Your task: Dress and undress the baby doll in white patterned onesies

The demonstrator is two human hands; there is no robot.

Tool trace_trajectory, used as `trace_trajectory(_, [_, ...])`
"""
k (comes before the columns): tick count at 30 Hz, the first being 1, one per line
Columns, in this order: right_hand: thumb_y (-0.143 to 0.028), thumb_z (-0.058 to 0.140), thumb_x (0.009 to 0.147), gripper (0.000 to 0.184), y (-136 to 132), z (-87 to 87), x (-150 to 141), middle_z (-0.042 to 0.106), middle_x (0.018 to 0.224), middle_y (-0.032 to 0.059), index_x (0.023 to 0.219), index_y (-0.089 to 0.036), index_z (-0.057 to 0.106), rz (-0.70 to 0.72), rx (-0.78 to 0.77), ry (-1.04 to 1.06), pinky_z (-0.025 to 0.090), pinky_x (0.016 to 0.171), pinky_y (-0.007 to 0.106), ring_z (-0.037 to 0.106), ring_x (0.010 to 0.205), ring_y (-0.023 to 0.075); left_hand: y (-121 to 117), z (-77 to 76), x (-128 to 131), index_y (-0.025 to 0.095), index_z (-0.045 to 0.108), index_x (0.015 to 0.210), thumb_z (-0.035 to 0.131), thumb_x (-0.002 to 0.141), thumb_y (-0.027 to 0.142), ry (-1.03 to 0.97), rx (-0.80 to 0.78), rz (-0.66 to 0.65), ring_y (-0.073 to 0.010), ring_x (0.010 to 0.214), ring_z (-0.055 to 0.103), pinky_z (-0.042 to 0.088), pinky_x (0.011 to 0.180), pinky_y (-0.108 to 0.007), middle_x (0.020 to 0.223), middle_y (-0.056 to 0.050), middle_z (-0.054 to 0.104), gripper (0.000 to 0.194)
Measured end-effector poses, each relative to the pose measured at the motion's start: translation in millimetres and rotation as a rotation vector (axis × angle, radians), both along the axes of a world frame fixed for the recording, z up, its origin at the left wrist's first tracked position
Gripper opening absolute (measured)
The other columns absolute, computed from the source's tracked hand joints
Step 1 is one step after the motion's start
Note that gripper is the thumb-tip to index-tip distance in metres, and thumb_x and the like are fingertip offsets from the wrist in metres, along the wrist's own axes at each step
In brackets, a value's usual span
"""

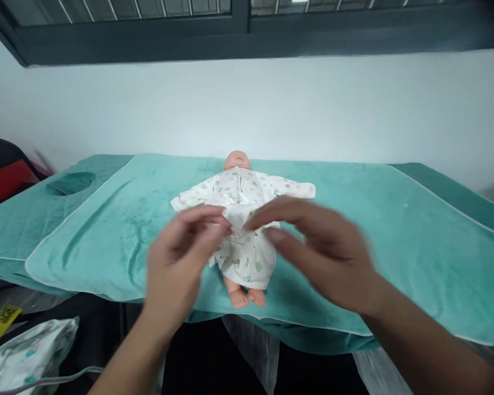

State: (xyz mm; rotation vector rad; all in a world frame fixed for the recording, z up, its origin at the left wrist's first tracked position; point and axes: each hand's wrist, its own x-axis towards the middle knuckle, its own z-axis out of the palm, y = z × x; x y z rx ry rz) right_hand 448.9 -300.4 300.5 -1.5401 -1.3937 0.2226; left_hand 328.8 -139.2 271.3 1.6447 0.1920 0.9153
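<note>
Left hand [181, 247], eight o'clock of doll's waist: fingertips bunched, blurred; could not tell whether cloth was pinched. Right hand [327, 249], four o'clock: grip slack, thumb and forefinger parted. Printed gown [249, 258] lay between, on doll [237, 159] on its back, head at twelve, feet at six, atop green-covered bed [395, 247]. Step seemed adjusting gown front; next move called for light fingertip pinch.

So there's a pinkish, smooth baby doll [236, 159] on its back on a teal plush cover [346, 219]; head at the far side, bare feet [239, 298] toward the near edge; white long-sleeved printed baby clothing [241, 185] on it, sleeves spread wide, hem just above the feet; waist area's partly hidden.
</note>
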Motion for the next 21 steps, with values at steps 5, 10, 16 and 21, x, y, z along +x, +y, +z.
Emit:
trace_trajectory(5, [-0.013,0.044,0.093,0.021,28,-45.7,28,0.065,0.088,0.0064,0.092,-0.016,0.065,-0.014,-0.449,-0.688,0.038,0.089,0.038,0.056,0.089,0.0199,6,-66.4,27,0.02,0.066,0.097,0.058,0.089,0.035,0.623,0.59,-0.151,-0.0241,0.097,0.058,0.046,0.085,-0.039,0.099,-0.006,0.066,0.02])
trace_trajectory(10, [-0.021,0.049,0.093,0.017,29,-58.5,60,0.063,0.089,0.0052,0.087,-0.017,0.064,0.012,-0.556,-0.825,0.033,0.092,0.039,0.054,0.092,0.0201,11,-64.0,30,0.023,0.064,0.095,0.065,0.084,0.037,0.66,0.828,-0.308,-0.0241,0.098,0.055,0.041,0.084,-0.039,0.096,-0.002,0.067,0.017])
trace_trajectory(16, [-0.017,0.059,0.085,0.027,21,-41.2,62,0.062,0.113,0.0052,0.112,-0.023,0.062,0.025,-0.396,-0.61,0.036,0.097,0.04,0.053,0.108,0.0215,17,-25.2,26,0.023,0.059,0.091,0.055,0.091,0.032,0.434,0.289,-0.314,-0.0146,0.078,0.057,0.045,0.071,-0.027,0.085,0.002,0.063,0.01])
trace_trajectory(21, [-0.032,0.065,0.086,0.018,17,-6.7,48,0.064,0.103,0.0037,0.099,-0.019,0.062,0.163,-0.224,0.038,0.048,0.08,0.031,0.059,0.095,0.0175,18,21.4,24,0.023,0.062,0.088,0.07,0.082,0.032,0.066,-0.033,-0.317,-0.0123,0.065,0.058,0.045,0.055,-0.023,0.076,0.002,0.062,0.013])
